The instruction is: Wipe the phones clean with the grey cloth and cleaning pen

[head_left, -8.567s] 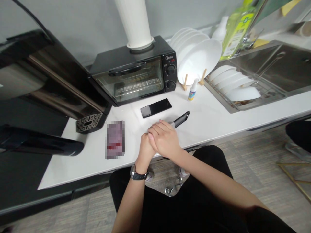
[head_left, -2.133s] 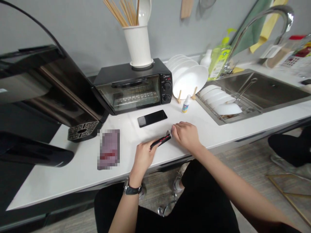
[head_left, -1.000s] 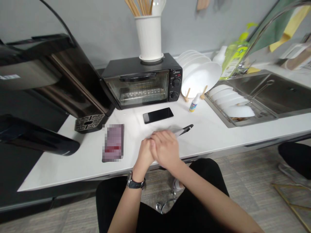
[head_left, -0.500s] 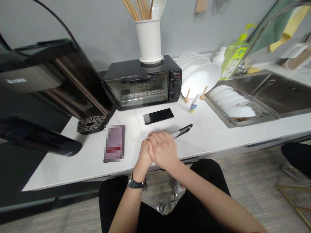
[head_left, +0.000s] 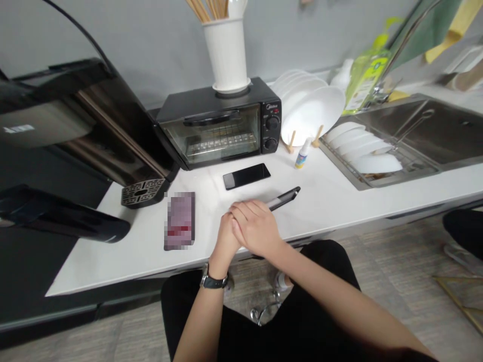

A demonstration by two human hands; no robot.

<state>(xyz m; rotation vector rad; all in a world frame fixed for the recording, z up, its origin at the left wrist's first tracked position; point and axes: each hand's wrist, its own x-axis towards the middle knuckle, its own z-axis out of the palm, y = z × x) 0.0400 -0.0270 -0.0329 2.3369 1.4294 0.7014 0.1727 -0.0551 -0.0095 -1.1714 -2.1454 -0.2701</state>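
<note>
Right hand [head_left: 260, 229] is clasping the left hand [head_left: 226, 232], whose grip I cannot tell. Beside them a black-handled tool [head_left: 286, 199] is jutting rightward over the counter [head_left: 324, 201]; bumping its exposed handle could be twisting the hidden end into the fingers or nudging the phone [head_left: 247, 176].
</note>
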